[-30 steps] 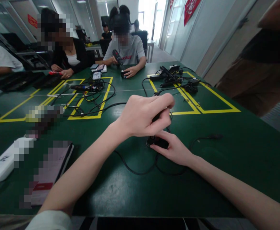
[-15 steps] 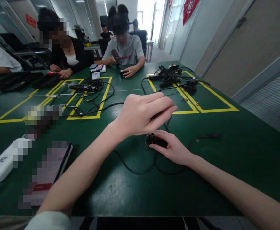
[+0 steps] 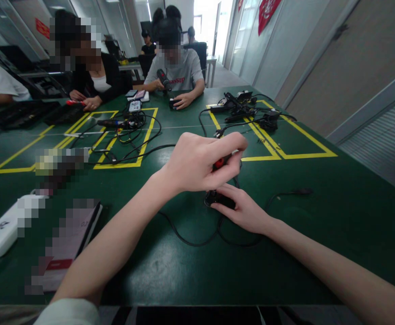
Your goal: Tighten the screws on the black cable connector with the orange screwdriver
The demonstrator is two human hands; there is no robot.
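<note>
Head view: green bench (image 3: 295, 253) fills the scene, dark cable tangle (image 3: 238, 110) far right. Left hand (image 3: 200, 160) at centre; right hand (image 3: 243, 210) just near and right of it. Right hand's grip clasps black device (image 3: 226, 201) on the bench. Left hand's grip clenched round black-and-red tool (image 3: 219, 163), mostly hidden, above device's left end.

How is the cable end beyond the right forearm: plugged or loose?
Loose: the cable end lies on the green table, in no socket.
</note>
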